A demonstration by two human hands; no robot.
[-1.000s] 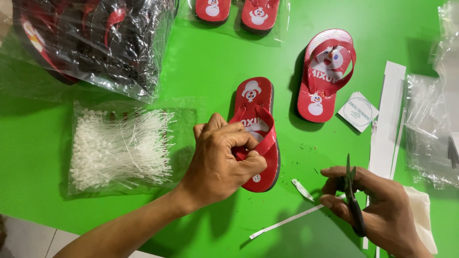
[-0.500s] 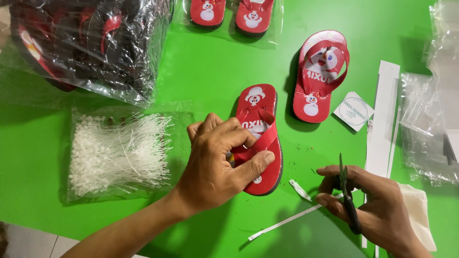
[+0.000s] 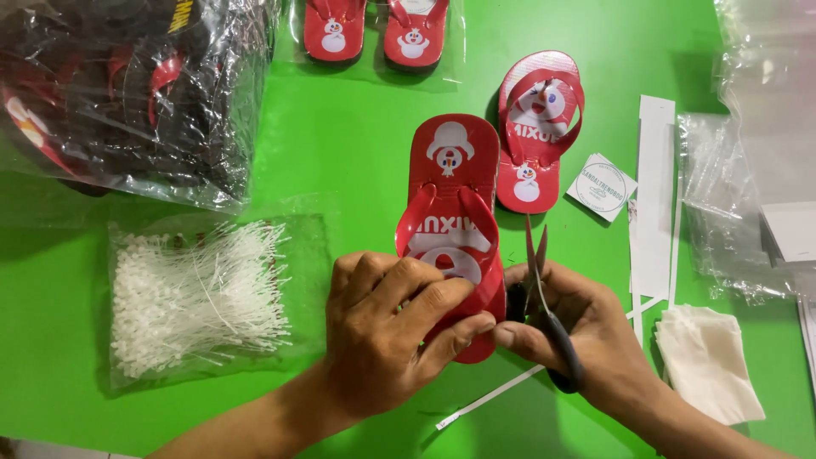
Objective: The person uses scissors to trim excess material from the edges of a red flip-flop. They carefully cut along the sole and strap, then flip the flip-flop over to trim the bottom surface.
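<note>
Scissors now up beside the sandal: your right hand (image 3: 586, 331) holds black-handled scissors (image 3: 544, 306), left hand (image 3: 391, 331) fingers clamp the red rubber flip-flop sandal (image 3: 450, 183) on the green desk (image 3: 340, 136). Light, bendy; grip near its heel.

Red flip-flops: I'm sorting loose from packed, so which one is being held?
The nearest red flip-flop, gripped at its heel by the left hand; the other loose one lies untouched beyond.
</note>
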